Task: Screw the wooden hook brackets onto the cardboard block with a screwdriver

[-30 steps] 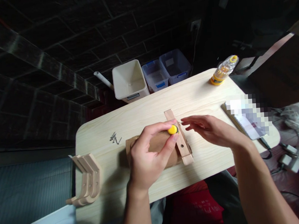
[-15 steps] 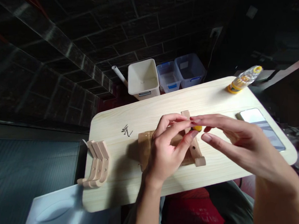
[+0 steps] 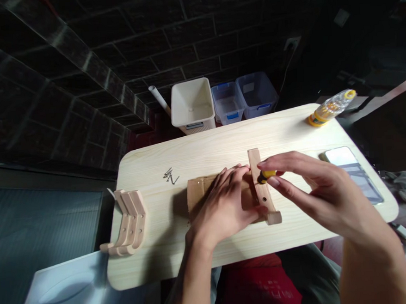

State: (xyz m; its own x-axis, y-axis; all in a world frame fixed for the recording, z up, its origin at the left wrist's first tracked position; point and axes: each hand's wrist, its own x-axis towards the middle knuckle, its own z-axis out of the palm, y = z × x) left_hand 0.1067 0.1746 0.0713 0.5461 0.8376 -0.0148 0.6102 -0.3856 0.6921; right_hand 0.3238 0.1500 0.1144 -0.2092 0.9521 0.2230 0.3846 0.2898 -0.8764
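A wooden hook (image 3: 254,157) lies across the right end of a brown cardboard box (image 3: 195,194), a dark hole showing near its curled lower end. My left hand (image 3: 223,199) rests over the box, with fingers and thumb pressed against the hook's left edge. In my right hand (image 3: 309,186), thumb and fingers pinch the yellow end of a short yellow-and-black screwdriver (image 3: 267,174). The screwdriver stands over the middle of the hook; its tip is hidden from me.
Several screws (image 3: 170,175) lie loose on the pale wooden table (image 3: 159,220). More wooden hooks (image 3: 129,222) sit at the left edge. To the right are a clear bottle-shaped container with yellow ends (image 3: 332,107) and a phone (image 3: 354,174). Bins (image 3: 192,104) stand behind the table.
My left hand has left the screwdriver and moved down onto the box and hook. My right fingers have closed on the screwdriver's yellow end.
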